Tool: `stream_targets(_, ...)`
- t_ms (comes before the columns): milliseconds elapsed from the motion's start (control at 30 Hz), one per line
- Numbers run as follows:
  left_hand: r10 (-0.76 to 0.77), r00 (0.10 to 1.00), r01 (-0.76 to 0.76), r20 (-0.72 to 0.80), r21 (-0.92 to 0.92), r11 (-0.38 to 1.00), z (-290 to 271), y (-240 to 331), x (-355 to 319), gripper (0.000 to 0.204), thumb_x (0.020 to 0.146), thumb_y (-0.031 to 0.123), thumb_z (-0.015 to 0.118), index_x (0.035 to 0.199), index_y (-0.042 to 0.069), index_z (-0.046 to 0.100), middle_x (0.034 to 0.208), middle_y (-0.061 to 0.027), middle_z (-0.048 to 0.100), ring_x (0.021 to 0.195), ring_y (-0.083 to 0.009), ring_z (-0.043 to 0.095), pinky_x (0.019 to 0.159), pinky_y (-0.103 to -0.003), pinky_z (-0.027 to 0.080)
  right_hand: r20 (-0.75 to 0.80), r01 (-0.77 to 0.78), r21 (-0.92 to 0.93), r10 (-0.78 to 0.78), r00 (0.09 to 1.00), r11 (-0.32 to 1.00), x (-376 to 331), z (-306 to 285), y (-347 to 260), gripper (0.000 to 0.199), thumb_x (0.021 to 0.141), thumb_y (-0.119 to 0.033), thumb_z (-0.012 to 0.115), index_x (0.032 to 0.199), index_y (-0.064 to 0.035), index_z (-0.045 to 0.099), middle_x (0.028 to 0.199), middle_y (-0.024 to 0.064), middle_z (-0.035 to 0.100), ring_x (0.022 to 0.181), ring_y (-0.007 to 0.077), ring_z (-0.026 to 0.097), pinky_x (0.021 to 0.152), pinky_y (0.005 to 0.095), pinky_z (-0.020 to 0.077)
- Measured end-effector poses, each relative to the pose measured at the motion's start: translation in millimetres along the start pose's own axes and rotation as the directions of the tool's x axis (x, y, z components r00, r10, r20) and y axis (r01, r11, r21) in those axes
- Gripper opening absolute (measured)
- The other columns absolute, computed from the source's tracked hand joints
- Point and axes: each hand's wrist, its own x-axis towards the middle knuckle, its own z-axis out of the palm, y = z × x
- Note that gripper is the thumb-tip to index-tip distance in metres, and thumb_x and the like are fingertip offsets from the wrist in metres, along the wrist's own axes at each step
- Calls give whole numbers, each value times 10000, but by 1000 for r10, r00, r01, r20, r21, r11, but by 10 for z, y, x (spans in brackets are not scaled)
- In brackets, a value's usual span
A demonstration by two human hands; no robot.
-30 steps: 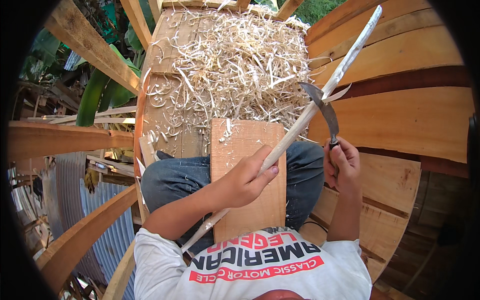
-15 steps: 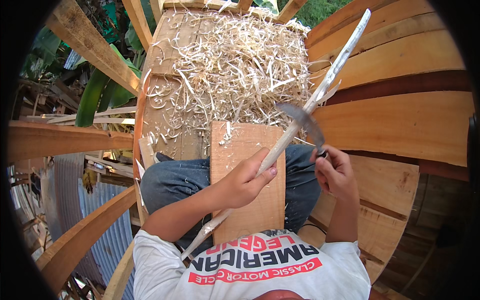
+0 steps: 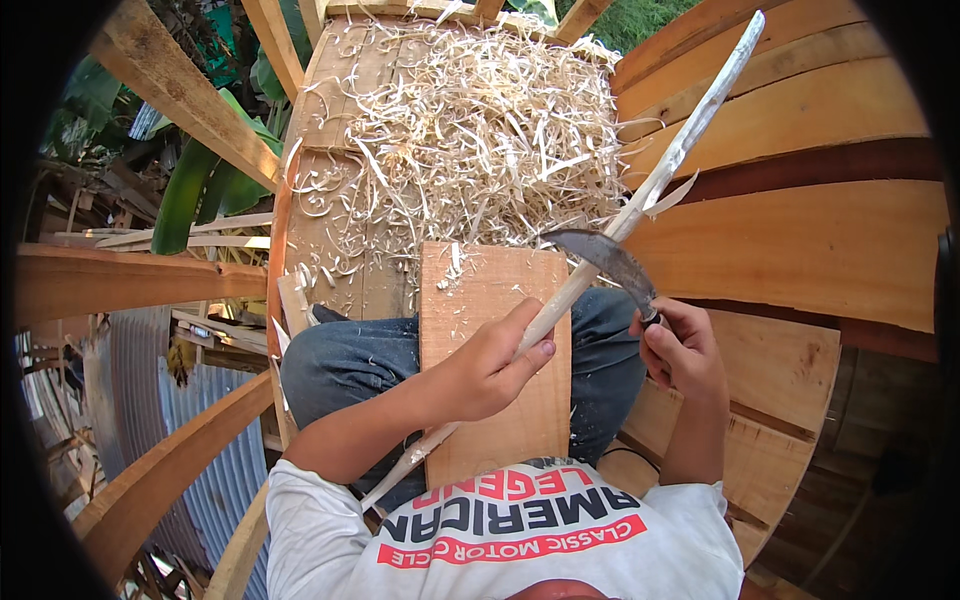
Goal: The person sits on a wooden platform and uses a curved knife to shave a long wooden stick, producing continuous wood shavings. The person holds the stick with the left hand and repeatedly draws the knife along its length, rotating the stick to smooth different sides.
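Note:
A long pale wooden stick [image 3: 625, 222] slants from beside my left arm up to the far right. My left hand [image 3: 490, 368] is wrapped round it at about mid-length. A partly loosened strip of wood [image 3: 672, 194] sticks out from the stick's side beyond the blade. My right hand [image 3: 683, 348] is closed on the handle of a curved knife [image 3: 612, 258], a sickle-like dark blade. The blade lies across the stick, ahead of my left hand. Under the stick, a flat wooden board [image 3: 495, 290] rests over my lap between my knees.
Curly wood shavings [image 3: 490, 130] are heaped on the plank floor [image 3: 330, 225] ahead of me. Wide slats [image 3: 780, 250] rise on the right, close to the stick's far end. Wooden posts [image 3: 190, 90] stand on the left, with corrugated metal sheets [image 3: 215, 450] beyond them.
The knife has come slightly back toward me and right with my right hand. The stick's far end has swung a little to the right. My left hand keeps its grip.

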Motion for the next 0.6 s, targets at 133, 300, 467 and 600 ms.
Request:
stream_targets(133,33,999,-32,8,-59,998,-5,31,17,85,976,156,425,967,71,420,716,30,391,596,-40,370,535,-217,335,-324,104,107,-64,944,989,87,18,-11,213,959,-220,526,913,-13,547,515,-14,436,346,31,351,321,186,268)
stream_targets(300,-13,998,25,60,-200,979,-12,45,9,96,986,177,421,969,87,392,664,56,372,494,-15,343,438,-188,298,-377,149,-22,-147,915,989,116,115,44,212,959,-222,535,926,-14,547,530,-24,439,357,23,350,322,181,260)
stream_targets(467,-60,992,94,110,-335,938,9,42,-14,97,985,181,421,974,89,392,662,54,370,488,-15,344,431,-183,294,-349,350,-589,-621,702,728,249,88,262,174,956,-184,533,923,-14,547,532,-35,440,368,17,360,327,183,261)
stream_targets(600,4,1000,-3,14,-122,993,0,-38,15,96,970,164,436,976,70,417,690,31,389,573,-47,378,520,-218,339,-258,126,17,-117,959,992,121,56,79,159,953,-169,527,914,-15,545,531,-31,442,366,29,369,323,190,280)
